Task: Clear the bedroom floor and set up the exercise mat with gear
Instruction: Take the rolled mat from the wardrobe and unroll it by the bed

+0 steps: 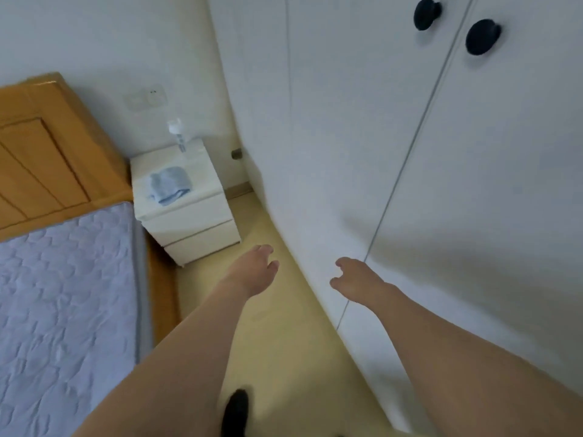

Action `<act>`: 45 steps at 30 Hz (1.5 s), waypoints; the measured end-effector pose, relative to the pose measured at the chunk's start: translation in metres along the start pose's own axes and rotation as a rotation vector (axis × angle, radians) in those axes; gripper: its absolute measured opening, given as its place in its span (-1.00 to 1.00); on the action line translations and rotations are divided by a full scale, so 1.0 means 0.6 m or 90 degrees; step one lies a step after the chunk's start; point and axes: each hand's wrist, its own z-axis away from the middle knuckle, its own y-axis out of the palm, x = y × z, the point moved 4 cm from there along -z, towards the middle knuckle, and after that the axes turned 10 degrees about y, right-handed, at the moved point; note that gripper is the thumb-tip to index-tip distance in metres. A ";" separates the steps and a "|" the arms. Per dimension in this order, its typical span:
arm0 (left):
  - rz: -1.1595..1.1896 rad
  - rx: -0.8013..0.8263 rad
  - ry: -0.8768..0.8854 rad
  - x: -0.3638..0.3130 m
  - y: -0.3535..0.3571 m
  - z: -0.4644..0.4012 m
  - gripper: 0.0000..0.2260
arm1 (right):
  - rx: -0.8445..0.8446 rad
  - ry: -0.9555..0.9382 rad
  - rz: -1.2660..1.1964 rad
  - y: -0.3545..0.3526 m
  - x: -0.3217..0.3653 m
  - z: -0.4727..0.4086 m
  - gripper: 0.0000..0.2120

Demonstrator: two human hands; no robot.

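Observation:
Both my arms reach forward over a narrow strip of beige floor [271,335] between the bed and a wardrobe. My left hand [252,269] hangs over the floor with loosely curled fingers and holds nothing. My right hand [356,280] is in front of the lower wardrobe door, fingers relaxed, also holding nothing. A white nightstand [189,222] stands ahead on the left, with a folded light-blue towel [170,184] and a clear water bottle [178,134] on top. No exercise mat is in view.
A white wardrobe [410,152] with two black round knobs [482,36] fills the right side. The bed with a grey quilted mattress [63,294] and wooden headboard [41,146] lies on the left. A dark shoe [235,411] shows at the bottom.

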 end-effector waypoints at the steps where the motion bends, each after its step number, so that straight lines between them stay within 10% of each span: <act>1: -0.011 0.019 0.046 0.005 -0.006 -0.036 -0.58 | -0.025 0.035 -0.027 -0.006 0.004 -0.009 -0.44; 16: -0.138 0.128 0.467 -0.084 -0.137 -0.179 -0.58 | -0.269 0.300 -0.238 -0.042 0.083 0.063 -0.45; 35: -0.129 -0.166 0.845 -0.389 -0.499 -0.086 -0.60 | -0.555 0.251 -0.333 -0.277 0.145 0.246 -0.45; 45: -0.140 -0.177 0.813 -0.443 -0.482 -0.069 -0.65 | -0.597 0.211 -0.443 -0.276 0.122 0.271 -0.54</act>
